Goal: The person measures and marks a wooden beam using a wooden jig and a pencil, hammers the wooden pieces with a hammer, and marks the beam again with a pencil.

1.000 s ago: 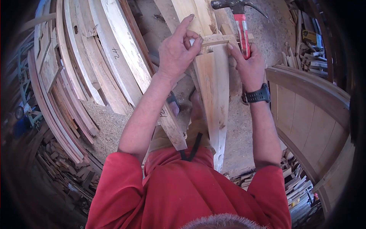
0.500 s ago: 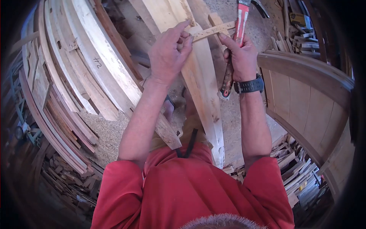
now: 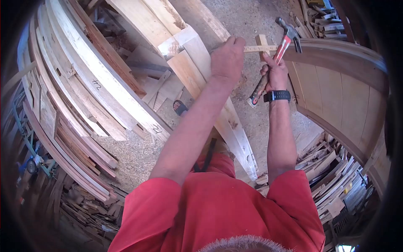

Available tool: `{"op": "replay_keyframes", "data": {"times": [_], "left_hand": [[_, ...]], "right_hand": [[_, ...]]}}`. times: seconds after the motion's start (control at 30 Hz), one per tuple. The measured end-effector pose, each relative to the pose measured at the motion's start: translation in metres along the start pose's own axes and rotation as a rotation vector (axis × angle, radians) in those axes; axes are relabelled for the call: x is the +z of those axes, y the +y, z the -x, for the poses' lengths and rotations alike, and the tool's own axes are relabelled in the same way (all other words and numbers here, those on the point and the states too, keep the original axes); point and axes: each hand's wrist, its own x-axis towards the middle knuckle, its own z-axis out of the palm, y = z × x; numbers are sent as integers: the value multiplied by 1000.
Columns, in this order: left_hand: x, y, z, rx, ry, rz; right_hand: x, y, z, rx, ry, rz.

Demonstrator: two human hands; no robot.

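My left hand point(image 3: 228, 59) is closed around the left end of a thin, dotted wooden strip point(image 3: 253, 49). In my right hand point(image 3: 276, 72), which wears a dark watch, is a claw hammer point(image 3: 283, 47) with a red and white handle, head up. The right fingers also pinch the strip where a short wooden block point(image 3: 262, 42) crosses it. A second dark, worn handle point(image 3: 257, 91) sticks out below the right fingers; what it belongs to is hidden. Long pale boards point(image 3: 191, 69) run diagonally beneath my left forearm.
Curved planks point(image 3: 105, 82) are stacked at the left, some with pencilled numbers. A panelled wooden piece point(image 3: 331, 92) stands at the right. Offcuts point(image 3: 331, 168) lie in heaps at lower right and lower left point(image 3: 90, 210). Sawdust point(image 3: 134, 164) covers part of the floor.
Both hands have moved right relative to the long boards, carrying the strip, block and hammer off them. The left hand has turned and closed over the strip's end. The view has shifted.
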Motion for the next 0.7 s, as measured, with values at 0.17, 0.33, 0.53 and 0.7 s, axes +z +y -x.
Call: {"op": "replay_keyframes", "data": {"times": [0.17,0.33,0.53,0.7], "left_hand": [[41,-6,15,17,-235,-48],[46,-9,21,177,-496,-32],[55,-12,27,322,-673,-58],[56,-16,20,344,-822,-46]], "right_hand": [[-45,63,5,69,144,-120],[-63,96,39,105,268,-237],[-74,131,58,139,364,-352],[-74,145,65,163,364,-432]]}}
